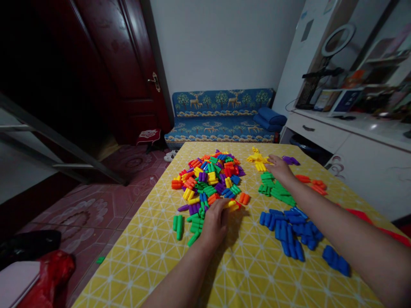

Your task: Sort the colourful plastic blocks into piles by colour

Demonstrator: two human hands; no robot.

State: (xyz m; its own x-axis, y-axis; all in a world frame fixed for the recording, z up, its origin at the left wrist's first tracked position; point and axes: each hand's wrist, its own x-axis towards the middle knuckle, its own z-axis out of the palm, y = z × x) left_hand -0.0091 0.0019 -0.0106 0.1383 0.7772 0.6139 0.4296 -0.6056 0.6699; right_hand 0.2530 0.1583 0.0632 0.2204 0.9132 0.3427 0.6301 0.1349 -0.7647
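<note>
Your left hand (215, 223) has a narrow grip, thumb and fingers pinched on a yellow piece (231, 205) at the near right edge of the mixed pile (212, 177), over the counter (244, 269). Your right hand (280, 167) is at the yellow cluster (257, 159), just beyond the green group (276, 191); whether its grip holds a piece cannot be told at this range. The pieces appear to be moulded plastic: judged light, stiff, slightly slick, unlikely to break. Take hold mid-length, across the rounded sides, thumb opposing fingertips.
</note>
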